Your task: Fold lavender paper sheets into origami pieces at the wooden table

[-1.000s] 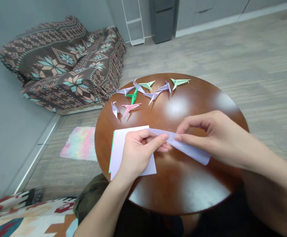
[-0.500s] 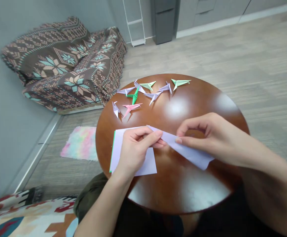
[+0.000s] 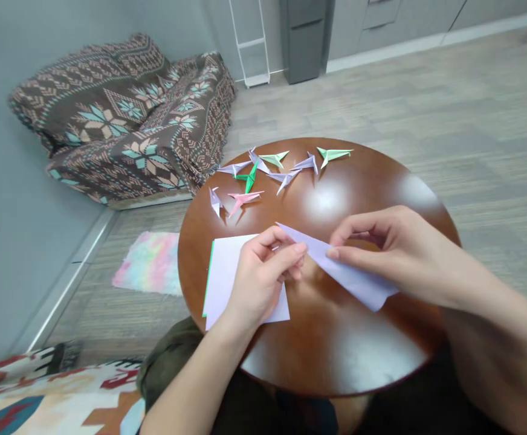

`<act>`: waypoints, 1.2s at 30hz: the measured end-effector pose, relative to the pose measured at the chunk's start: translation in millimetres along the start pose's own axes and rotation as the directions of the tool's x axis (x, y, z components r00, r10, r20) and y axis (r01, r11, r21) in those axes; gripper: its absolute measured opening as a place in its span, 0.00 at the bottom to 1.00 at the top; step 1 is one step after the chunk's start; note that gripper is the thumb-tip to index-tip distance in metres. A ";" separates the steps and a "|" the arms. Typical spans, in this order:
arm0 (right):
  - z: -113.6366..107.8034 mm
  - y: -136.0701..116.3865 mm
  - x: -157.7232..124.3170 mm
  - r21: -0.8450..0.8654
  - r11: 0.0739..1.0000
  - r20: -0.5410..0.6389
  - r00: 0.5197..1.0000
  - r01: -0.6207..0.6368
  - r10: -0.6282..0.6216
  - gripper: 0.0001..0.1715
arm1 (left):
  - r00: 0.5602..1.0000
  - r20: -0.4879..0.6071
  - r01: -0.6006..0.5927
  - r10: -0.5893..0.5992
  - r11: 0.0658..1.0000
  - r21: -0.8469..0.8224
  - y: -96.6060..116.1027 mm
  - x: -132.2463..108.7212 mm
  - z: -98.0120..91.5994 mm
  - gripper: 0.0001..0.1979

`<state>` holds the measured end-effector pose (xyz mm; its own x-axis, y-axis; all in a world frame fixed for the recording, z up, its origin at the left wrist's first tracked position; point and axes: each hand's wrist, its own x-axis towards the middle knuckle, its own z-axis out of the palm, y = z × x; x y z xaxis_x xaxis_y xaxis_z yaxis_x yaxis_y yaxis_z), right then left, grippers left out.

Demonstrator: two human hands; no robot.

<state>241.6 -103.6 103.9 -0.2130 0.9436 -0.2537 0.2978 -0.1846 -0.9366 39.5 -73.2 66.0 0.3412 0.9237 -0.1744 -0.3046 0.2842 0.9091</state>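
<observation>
A folded lavender paper (image 3: 358, 283), long and pointed at its upper left end, is held above the round table. My left hand (image 3: 266, 272) pinches it near the narrow end. Thumb and fingertips of my right hand (image 3: 376, 244) are closed on its upper edge farther right. Below and behind my left hand lies a stack of lavender sheets (image 3: 225, 266), with a green edge (image 3: 208, 281) showing at its left side.
Several folded paper birds stand at the table's far left, among them a green one (image 3: 249, 177), a pink one (image 3: 244, 199) and a pale green one (image 3: 333, 155). Beyond the brown table (image 3: 381, 181) are a covered sofa (image 3: 141, 130) and a fluffy rug (image 3: 148, 263).
My left hand has shifted slightly right along the folded paper, baring more of its pointed tip. My right hand keeps its pinch. The whole view has moved a little.
</observation>
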 end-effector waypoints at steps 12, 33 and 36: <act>8.1 -6.1 0.1 -0.046 0.998 0.052 0.997 -0.047 0.049 0.11 | 0.990 -0.130 0.024 -0.062 0.961 -0.276 5.1 3.0 0.6 0.13; 9.9 1.4 2.6 0.031 0.996 0.037 0.996 -0.079 0.078 0.11 | 0.991 -0.102 0.043 -0.083 0.936 -0.350 0.2 0.7 1.1 0.11; 11.1 -1.6 2.4 0.031 0.995 0.038 0.995 -0.090 0.088 0.11 | 0.986 -0.152 0.015 -0.072 0.938 -0.345 3.5 2.8 -1.2 0.10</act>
<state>230.3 -104.1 102.1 -0.2212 0.9124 -0.3445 0.2865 -0.2769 -0.9172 38.3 -69.3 68.2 0.2233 0.9292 -0.2943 -0.5878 0.3693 0.7198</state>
